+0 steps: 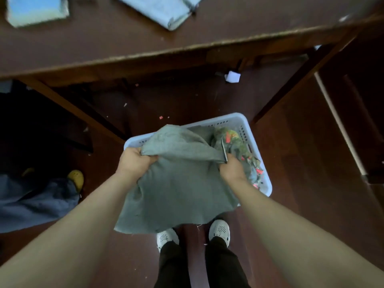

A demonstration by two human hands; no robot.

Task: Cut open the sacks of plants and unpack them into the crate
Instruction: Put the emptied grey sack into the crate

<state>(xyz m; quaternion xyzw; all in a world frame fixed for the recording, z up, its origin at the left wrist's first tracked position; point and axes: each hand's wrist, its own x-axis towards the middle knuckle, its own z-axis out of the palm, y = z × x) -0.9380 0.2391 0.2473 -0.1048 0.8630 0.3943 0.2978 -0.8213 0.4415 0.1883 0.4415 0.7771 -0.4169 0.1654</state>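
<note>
We hold grey sack [178, 183] over white crate [239, 119] on floor: L hand [135, 161] fingers curled on its edge, R hand [231, 169] clamped likewise; plants [234, 142] lie inside crate.

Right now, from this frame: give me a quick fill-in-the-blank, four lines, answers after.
1. The left hand and the right hand both grip the grey ____.
2. It partly hides the white crate, which stands on the ____.
3. The plants lie in the crate toward its ____ side.
4. A pale package lies on the brown ____.
Missing: sack; floor; right; table.
</note>
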